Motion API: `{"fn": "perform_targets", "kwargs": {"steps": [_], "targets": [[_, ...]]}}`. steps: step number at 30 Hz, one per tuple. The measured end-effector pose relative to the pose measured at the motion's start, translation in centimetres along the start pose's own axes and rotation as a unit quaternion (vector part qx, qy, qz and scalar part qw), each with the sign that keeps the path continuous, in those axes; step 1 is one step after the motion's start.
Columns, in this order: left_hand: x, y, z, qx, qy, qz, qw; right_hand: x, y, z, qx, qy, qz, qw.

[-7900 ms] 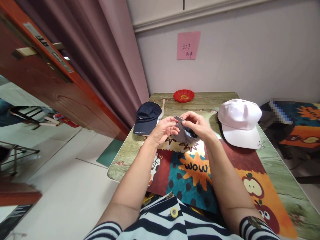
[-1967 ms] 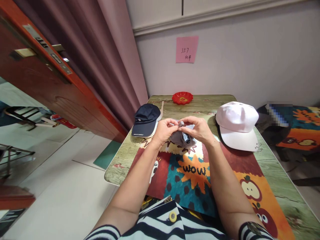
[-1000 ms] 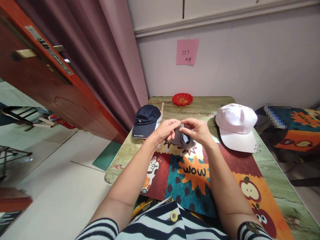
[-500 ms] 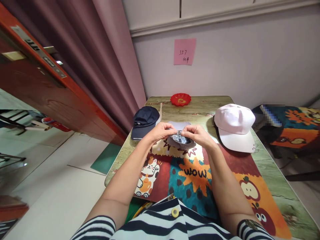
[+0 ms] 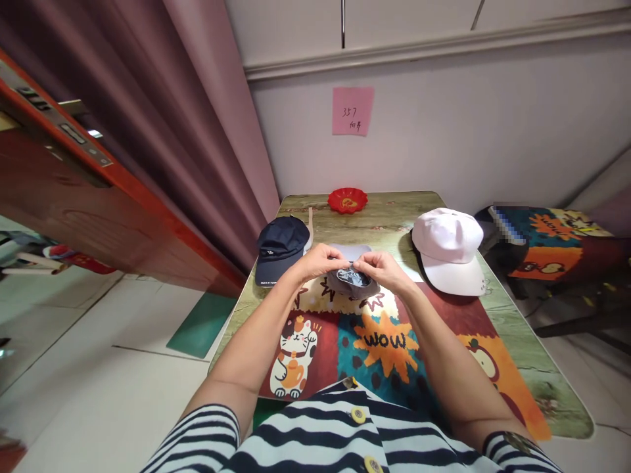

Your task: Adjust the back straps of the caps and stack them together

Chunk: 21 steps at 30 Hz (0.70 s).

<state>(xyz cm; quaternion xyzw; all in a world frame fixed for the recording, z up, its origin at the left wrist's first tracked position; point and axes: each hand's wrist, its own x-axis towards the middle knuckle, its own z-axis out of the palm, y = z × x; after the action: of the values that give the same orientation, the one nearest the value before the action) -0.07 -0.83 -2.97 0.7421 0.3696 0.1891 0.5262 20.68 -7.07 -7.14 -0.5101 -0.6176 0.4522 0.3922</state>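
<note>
A grey cap (image 5: pixel 352 288) lies over the printed mat at the middle of the table, its inside with a dark round patch facing up and its brim pointing to the wall. My left hand (image 5: pixel 321 261) pinches the near-side strap of the cap from the left. From the right, my right hand (image 5: pixel 382 268) pinches the same strap, the fingertips of both hands almost touching. The strap's fastening is mostly hidden by the fingers. A navy cap (image 5: pixel 283 243) is left of my hands, and a white cap (image 5: pixel 447 246) is on the right.
Near the wall, a red scalloped dish (image 5: pixel 348 200) sits at the back of the wood-patterned table (image 5: pixel 389 213). The colourful mat (image 5: pixel 325 348) covers the table's front part. A purple curtain (image 5: pixel 197 131) and a wooden door (image 5: pixel 123 223) stand to the left.
The view has shifted slightly, so the table and caps sit a little differently in it. My fingers have moved closer together on the strap of the grey cap.
</note>
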Motion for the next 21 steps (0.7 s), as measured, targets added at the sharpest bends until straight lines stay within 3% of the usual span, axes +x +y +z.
{"fn": "perform_targets", "kwargs": {"steps": [3,6,9,12,16,21], "targets": [[-0.8,0.0,-0.8,0.021,-0.016,0.024,0.999,-0.4,-0.6,-0.8,-0.002,-0.029,-0.012,0.999],[-1.8,-0.1,-1.8,0.064,-0.04,0.037,0.996,-1.3,-1.0,-3.0,-0.018,-0.094,-0.027,0.995],[-2.3,-0.8,-2.6,0.158,-0.051,0.075,0.983,-2.1,0.1,-5.5,-0.155,-0.111,-0.059,0.98],[-2.6,-2.1,-2.6,0.244,-0.093,0.119,0.958,-2.4,2.1,-6.6,-0.343,-0.11,-0.082,0.929],[-3.5,-4.1,-1.7,0.356,-0.122,0.113,0.92,-2.6,4.1,-4.8,-0.469,-0.112,-0.116,0.869],[-4.4,-5.5,-0.3,0.421,-0.121,0.158,0.885,-2.8,4.1,-2.1,-0.486,-0.166,-0.146,0.845]]}}
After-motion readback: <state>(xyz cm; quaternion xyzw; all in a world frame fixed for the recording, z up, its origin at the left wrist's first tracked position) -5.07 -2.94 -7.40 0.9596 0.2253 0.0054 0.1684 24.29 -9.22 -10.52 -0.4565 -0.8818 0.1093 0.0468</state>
